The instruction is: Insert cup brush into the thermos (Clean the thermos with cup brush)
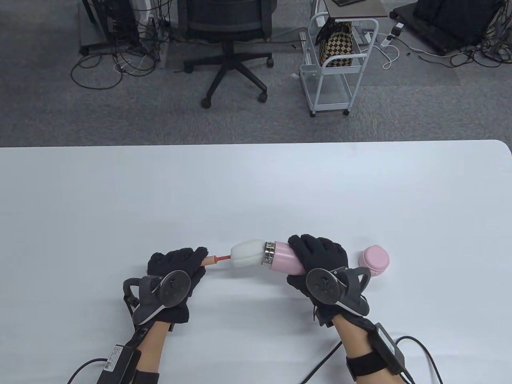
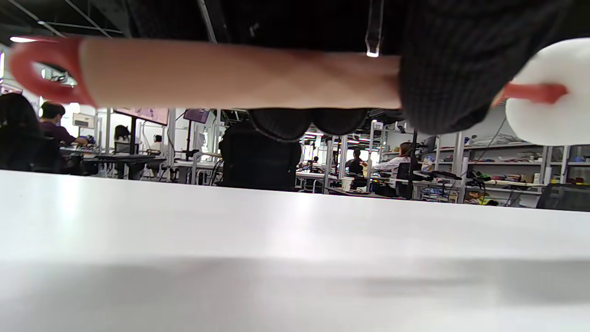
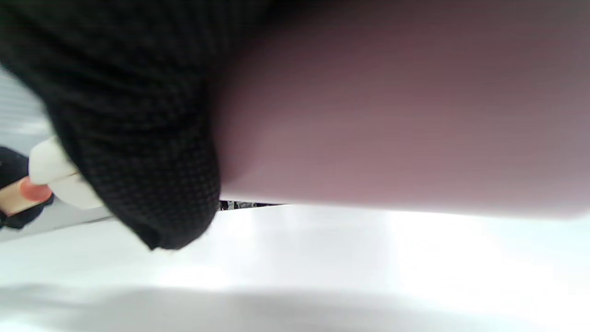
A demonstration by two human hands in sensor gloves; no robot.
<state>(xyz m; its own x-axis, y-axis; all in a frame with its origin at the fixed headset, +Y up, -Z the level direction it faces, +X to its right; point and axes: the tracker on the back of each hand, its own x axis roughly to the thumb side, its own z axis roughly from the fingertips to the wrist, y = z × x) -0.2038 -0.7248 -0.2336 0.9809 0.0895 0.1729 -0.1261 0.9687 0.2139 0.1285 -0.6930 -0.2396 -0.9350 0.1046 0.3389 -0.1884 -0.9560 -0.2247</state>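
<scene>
Table view: right hand (image 1: 320, 260) wraps the smooth pink thermos (image 1: 286, 260), held sideways above the white table (image 1: 256, 188), ribbed steel neck leftward; left hand (image 1: 176, 266) grips the cup brush (image 1: 248, 255) handle, white foam head at the mouth — not clearly inside. Rounded pink lid (image 1: 374, 260) lies just beside the right hand. Left wrist view: tan cylindrical handle with red loop end, fingers curled round it. Right wrist view: knit glove on blurred pink wall.

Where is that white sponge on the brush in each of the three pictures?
Table view: sponge at centre, touching the thermos mouth.
Left wrist view: sponge at the right edge.
Right wrist view: sponge at the left edge.
Shared landmark: the red stem.
</scene>
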